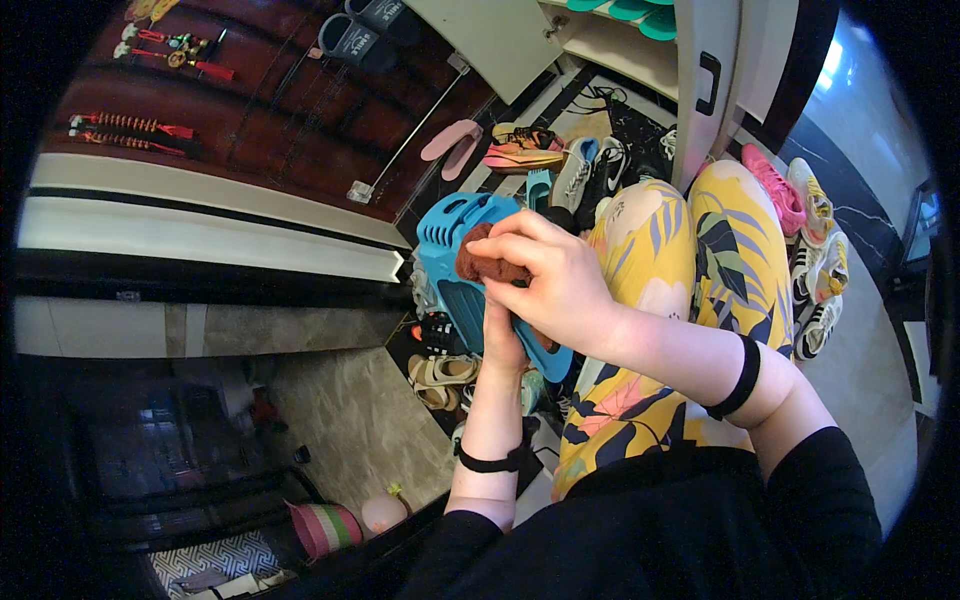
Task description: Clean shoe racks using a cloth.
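A blue plastic shoe-slot organizer [458,301] is held up in front of my knees, tilted, with slots at its far end. My left hand [502,339] grips it from the near side, the thumb along its edge; the other fingers are hidden behind it. In my right hand [559,281] is a bunched brown cloth [484,259], pinched between thumb and fingers and pressed against the organizer's upper face. Past it on the floor, a piece of similar blue plastic [538,189] stands among the shoes.
Sneakers [576,176], pink slippers [454,146] and beige sandals [442,375] crowd the floor. More shoes [817,255] line my right side. An open shoe cabinet [615,56] holds green plastic organizers [656,21]; its door [709,90] stands near my knees. A dark red door [300,97] is at the left.
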Demonstrator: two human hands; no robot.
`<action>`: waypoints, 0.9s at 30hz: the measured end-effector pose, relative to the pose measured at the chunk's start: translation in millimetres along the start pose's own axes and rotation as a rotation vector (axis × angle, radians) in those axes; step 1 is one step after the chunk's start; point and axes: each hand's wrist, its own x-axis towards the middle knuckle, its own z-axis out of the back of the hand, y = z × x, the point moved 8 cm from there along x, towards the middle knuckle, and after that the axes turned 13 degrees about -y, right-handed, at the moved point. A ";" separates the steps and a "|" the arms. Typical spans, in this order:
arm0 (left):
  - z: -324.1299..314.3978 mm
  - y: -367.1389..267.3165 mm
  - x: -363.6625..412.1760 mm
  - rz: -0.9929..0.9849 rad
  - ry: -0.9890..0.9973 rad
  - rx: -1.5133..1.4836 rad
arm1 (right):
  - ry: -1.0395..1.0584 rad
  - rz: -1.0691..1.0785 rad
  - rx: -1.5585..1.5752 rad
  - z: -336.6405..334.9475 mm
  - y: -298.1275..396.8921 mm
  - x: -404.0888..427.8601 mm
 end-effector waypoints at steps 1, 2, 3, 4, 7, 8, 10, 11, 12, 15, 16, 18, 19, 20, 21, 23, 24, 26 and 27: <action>5.4 3.3 4.2 0.010 -0.037 0.008 | -0.021 0.078 -0.013 1.1 5.3 -0.3; 1.8 6.2 2.7 0.036 0.110 -0.005 | 0.028 -0.017 0.011 1.3 -3.2 2.1; -0.6 6.9 -1.5 0.061 0.251 -0.013 | 0.080 -0.115 0.042 0.3 -14.3 5.9; -5.9 7.5 -3.8 0.084 0.259 -0.011 | 0.014 -0.148 0.083 2.9 -29.6 12.7; -1.2 11.4 2.9 0.030 0.261 0.142 | -0.013 -0.279 -0.019 3.0 -48.7 9.4; 4.2 10.3 5.1 0.022 0.226 0.164 | 0.029 -0.272 0.024 -1.0 -42.3 4.0; 4.4 8.4 13.9 -0.038 0.194 0.163 | 0.022 -0.187 0.091 2.1 -27.0 -10.0; 3.3 8.2 13.8 -0.003 0.218 0.153 | 0.006 -0.170 0.122 4.4 -27.2 -15.5; 2.3 6.6 12.1 -0.006 0.219 0.142 | 0.046 -0.170 0.104 4.4 -27.4 -13.4; -3.7 -0.4 6.0 0.114 0.177 0.047 | 0.132 -0.209 0.098 -4.6 -32.9 7.8; -4.9 -1.1 6.1 0.111 0.235 0.127 | 0.046 -0.204 0.167 -3.5 -37.1 17.4; -12.2 -7.6 5.0 0.016 0.240 0.128 | -0.048 -0.098 0.082 4.4 -32.0 22.1; -12.9 -10.8 7.2 -0.016 0.225 0.164 | -0.028 -0.126 0.103 4.9 -30.0 15.3; -12.6 -14.3 11.7 -0.004 0.182 0.129 | 0.050 -0.135 0.108 2.3 -26.2 4.2; -11.4 -17.8 15.1 0.017 0.141 0.095 | 0.040 0.057 0.009 7.0 -10.1 -8.3; -20.2 -18.6 11.2 0.277 0.178 -0.171 | 0.160 0.139 -0.077 6.5 5.7 -37.1; -19.0 -18.5 10.7 0.257 0.216 -0.193 | 0.175 0.121 -0.073 3.7 7.1 -40.2; -16.9 -15.7 6.5 0.233 0.250 -0.212 | 0.203 0.104 -0.088 -0.6 2.0 -28.2; -11.9 -11.9 7.8 0.198 0.176 -0.221 | 0.225 0.079 -0.117 -4.4 -4.6 -16.9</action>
